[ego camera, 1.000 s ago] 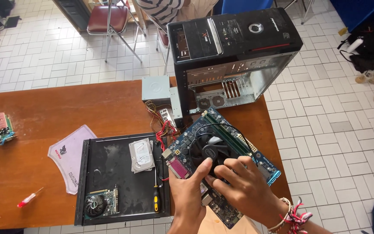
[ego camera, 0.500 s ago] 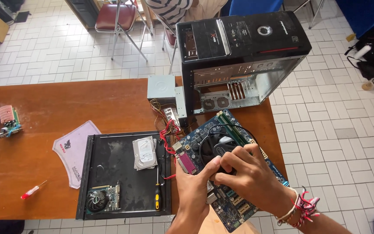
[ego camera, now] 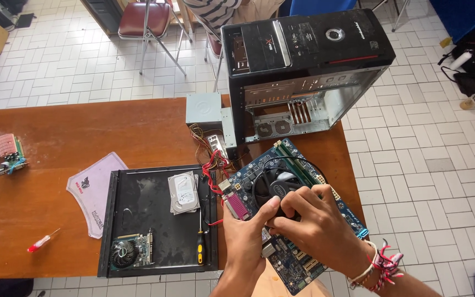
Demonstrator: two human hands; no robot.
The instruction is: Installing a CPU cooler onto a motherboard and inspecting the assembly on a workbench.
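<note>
Gripping the round black cooler fan (ego camera: 279, 184) from both sides, the left hand (ego camera: 247, 234) and the right hand (ego camera: 317, 225) meet over the middle of the blue circuit board (ego camera: 336, 212). The left thumb presses against the fan's near edge; the remaining left fingers are curled beneath and largely hidden. The right hand's fingers (ego camera: 298, 199) are bent and closed over the fan's near right edge, touching the left thumb. How firmly either hand clamps the fan cannot be told. The fan sits on the board, with a thin black cable looping around its far side.

The board lies tilted on the right end of the brown wooden table (ego camera: 83, 126), its near corner overhanging the table edge. Just beyond the board stands an open black computer case (ego camera: 303, 60), its bare metal interior facing the board. A grey power supply (ego camera: 207, 110) rests beside the case on the left, with coloured wires (ego camera: 213, 165) running down toward the board.

To the left of the board lies a flat black side panel (ego camera: 138, 203). On the panel rest:
- a silver hard drive (ego camera: 183, 192);
- a graphics card with a small fan (ego camera: 132, 250);
- a screwdriver with a yellow-and-black handle (ego camera: 199, 245).

A pale mouse pad (ego camera: 94, 192) lies partly under the panel's left edge. A red-handled screwdriver (ego camera: 42, 241) lies well apart to the left.
</note>
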